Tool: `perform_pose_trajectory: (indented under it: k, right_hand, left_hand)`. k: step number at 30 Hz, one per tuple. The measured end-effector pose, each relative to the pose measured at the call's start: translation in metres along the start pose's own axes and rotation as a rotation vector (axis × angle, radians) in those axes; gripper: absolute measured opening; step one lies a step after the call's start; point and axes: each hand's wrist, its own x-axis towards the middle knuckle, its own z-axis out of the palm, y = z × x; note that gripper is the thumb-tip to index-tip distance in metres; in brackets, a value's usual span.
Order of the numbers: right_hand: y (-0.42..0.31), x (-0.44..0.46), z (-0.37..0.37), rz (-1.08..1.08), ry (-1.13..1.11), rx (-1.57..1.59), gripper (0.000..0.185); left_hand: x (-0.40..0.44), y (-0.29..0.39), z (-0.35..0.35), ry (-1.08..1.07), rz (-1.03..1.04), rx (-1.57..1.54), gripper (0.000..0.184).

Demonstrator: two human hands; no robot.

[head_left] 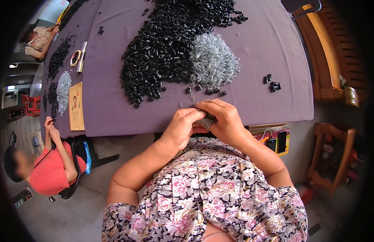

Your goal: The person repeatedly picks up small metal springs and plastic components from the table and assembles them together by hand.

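At the near edge of the cloth-covered table, my left hand and my right hand meet with their fingers closed together. Between them a small grey-brown rough patch shows, and I cannot tell what it is. Whatever the fingertips pinch is hidden. Just beyond the hands lie a few loose metal springs and several small black plastic pieces. Farther off is a heap of shiny springs, touching a large pile of black plastic pieces.
A few black parts lie apart on the right of the purple cloth. To the left are a tan booklet, a tape roll and another spring heap. A person in red sits at left. A wooden chair stands right.
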Motion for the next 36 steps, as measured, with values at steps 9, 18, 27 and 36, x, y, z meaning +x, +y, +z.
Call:
perform_pose_trajectory:
  k: [9,18,27,36]
  right_hand:
    - [0.010,-0.001,0.005,-0.092,0.043,-0.029,0.046]
    - [0.006,-0.009,-0.037,-0.012,0.187,-0.129,0.031]
    - [0.064,-0.025,-0.111,0.129,0.381,-0.840,0.056]
    - [0.085,-0.011,-0.114,0.154,0.299,-0.846,0.058]
  left_hand:
    - [-0.004,0.002,-0.005,-0.106,0.053,0.067,0.023]
    - [-0.017,0.012,0.016,-0.085,0.121,0.252,0.033]
    - [-0.098,0.093,0.116,-0.877,0.498,0.031,0.045]
    - [-0.097,0.086,0.130,-1.179,0.464,-0.094,0.044]
